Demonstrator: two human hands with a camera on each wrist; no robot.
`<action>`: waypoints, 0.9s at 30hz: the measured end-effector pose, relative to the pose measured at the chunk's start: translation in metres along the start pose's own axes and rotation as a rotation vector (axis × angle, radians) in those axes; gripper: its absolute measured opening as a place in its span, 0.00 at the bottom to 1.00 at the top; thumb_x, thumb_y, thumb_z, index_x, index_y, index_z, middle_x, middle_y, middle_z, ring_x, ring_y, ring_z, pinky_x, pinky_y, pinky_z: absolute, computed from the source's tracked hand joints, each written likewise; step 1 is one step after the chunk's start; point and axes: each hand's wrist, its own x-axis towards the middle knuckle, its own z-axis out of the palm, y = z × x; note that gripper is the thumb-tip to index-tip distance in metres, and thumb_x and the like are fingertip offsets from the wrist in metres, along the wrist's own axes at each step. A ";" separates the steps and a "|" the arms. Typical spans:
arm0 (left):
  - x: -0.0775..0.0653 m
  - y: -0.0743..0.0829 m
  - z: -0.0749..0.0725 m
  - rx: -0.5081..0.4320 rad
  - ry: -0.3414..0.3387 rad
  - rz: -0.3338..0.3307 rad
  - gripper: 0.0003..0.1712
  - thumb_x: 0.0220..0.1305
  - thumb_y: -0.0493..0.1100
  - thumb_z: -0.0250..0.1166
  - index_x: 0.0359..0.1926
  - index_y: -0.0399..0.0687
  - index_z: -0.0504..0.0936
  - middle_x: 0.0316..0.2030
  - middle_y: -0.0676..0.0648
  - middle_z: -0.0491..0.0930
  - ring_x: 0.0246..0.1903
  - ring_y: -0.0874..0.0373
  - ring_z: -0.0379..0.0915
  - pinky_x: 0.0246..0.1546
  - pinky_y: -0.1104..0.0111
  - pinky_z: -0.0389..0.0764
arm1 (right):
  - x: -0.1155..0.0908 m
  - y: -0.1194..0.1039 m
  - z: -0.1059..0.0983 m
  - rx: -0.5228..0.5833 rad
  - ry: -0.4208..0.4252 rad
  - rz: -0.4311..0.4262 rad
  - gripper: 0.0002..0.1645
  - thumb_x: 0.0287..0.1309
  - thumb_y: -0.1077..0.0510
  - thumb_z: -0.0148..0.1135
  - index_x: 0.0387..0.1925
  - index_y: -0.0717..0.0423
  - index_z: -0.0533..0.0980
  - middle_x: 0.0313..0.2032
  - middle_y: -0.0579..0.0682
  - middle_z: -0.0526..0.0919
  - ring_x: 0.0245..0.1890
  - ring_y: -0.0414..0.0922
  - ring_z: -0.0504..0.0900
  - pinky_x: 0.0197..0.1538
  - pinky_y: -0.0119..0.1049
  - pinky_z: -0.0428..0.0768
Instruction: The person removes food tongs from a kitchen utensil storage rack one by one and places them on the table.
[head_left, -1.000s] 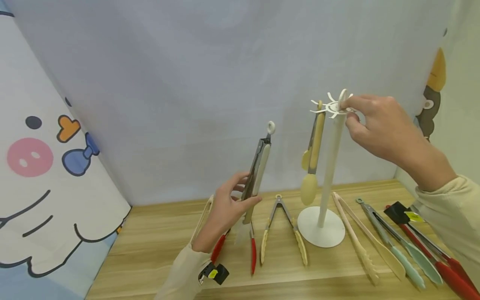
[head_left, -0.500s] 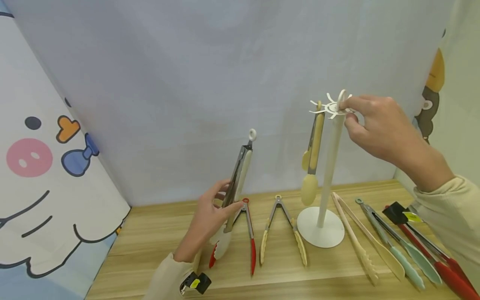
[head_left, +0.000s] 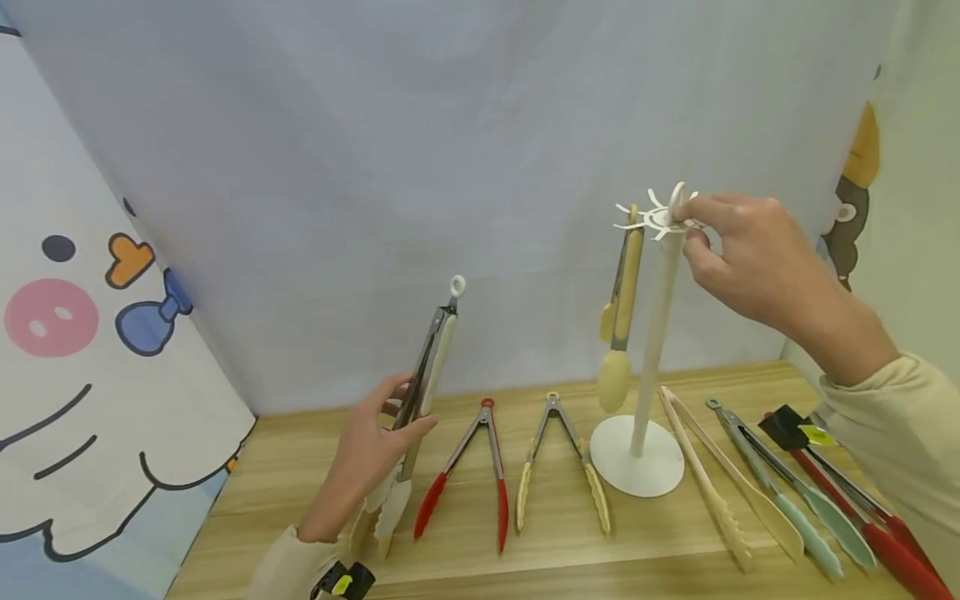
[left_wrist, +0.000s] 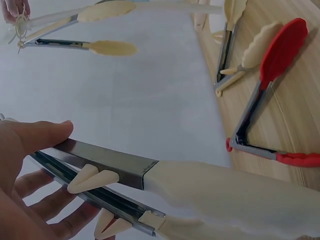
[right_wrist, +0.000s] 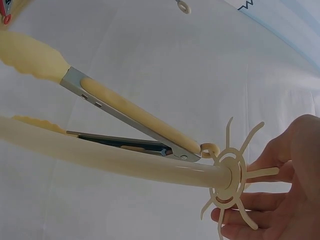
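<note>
My left hand (head_left: 367, 454) grips white-tipped metal tongs (head_left: 423, 371) by the arms, ring end up, tips pointing down near the table's left part. In the left wrist view the thumb lies on one arm of the tongs (left_wrist: 110, 157) and the fingers curl about the other. At the top of the white hook stand (head_left: 651, 358), my right hand (head_left: 757, 250) pinches the loop above the hooks. Yellow tongs (head_left: 626, 308) hang from a hook on the stand's left side, their ring looped over it in the right wrist view.
Red-tipped tongs (head_left: 491, 467) and cream-tipped tongs (head_left: 555, 467) lie spread on the wooden table (head_left: 262, 500), left of the stand. To its right lie beige tongs (head_left: 712, 483), mint tongs (head_left: 795, 492) and more red tongs (head_left: 870, 517). A pale curtain (head_left: 375, 167) hangs behind.
My left hand has moved left and down with the white-tipped tongs, away from the stand, uncovering the red-tipped tongs. The right hand keeps its hold on the stand's top.
</note>
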 end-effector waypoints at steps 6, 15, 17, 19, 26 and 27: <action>-0.007 -0.016 -0.019 0.060 0.007 -0.056 0.33 0.56 0.52 0.70 0.62 0.56 0.69 0.45 0.43 0.75 0.42 0.49 0.71 0.31 0.63 0.75 | 0.000 -0.002 0.001 0.014 -0.013 0.014 0.17 0.58 0.67 0.46 0.42 0.61 0.79 0.38 0.59 0.83 0.13 0.41 0.54 0.18 0.35 0.56; -0.013 -0.037 -0.034 0.115 0.043 -0.080 0.32 0.56 0.52 0.69 0.61 0.52 0.71 0.43 0.43 0.77 0.39 0.49 0.72 0.30 0.64 0.74 | -0.001 -0.002 0.001 0.004 -0.016 0.036 0.17 0.58 0.67 0.45 0.43 0.60 0.79 0.38 0.60 0.82 0.13 0.42 0.55 0.18 0.35 0.56; -0.014 -0.040 -0.035 0.129 0.045 -0.080 0.33 0.56 0.52 0.69 0.61 0.51 0.71 0.43 0.43 0.77 0.38 0.50 0.72 0.30 0.64 0.74 | -0.002 -0.002 0.001 0.005 -0.015 0.036 0.17 0.58 0.67 0.46 0.43 0.61 0.79 0.38 0.60 0.82 0.13 0.42 0.55 0.17 0.35 0.55; -0.015 -0.043 -0.036 0.146 0.042 -0.082 0.33 0.57 0.52 0.69 0.61 0.50 0.71 0.43 0.42 0.77 0.38 0.50 0.72 0.29 0.64 0.74 | -0.002 -0.001 0.001 0.006 -0.014 0.035 0.17 0.58 0.67 0.46 0.43 0.61 0.79 0.38 0.60 0.82 0.13 0.42 0.54 0.17 0.35 0.55; -0.018 -0.049 -0.041 0.195 0.023 -0.136 0.36 0.57 0.57 0.67 0.63 0.48 0.68 0.45 0.41 0.77 0.39 0.49 0.72 0.29 0.64 0.73 | -0.001 -0.002 0.001 0.004 -0.010 0.029 0.17 0.58 0.67 0.46 0.43 0.60 0.79 0.37 0.59 0.82 0.13 0.42 0.55 0.17 0.35 0.56; -0.018 -0.050 -0.042 0.199 0.019 -0.142 0.37 0.57 0.57 0.67 0.64 0.48 0.68 0.46 0.41 0.77 0.39 0.49 0.71 0.28 0.64 0.72 | -0.001 -0.002 0.000 0.005 -0.010 0.027 0.17 0.58 0.67 0.46 0.43 0.60 0.79 0.37 0.59 0.82 0.13 0.42 0.55 0.17 0.35 0.56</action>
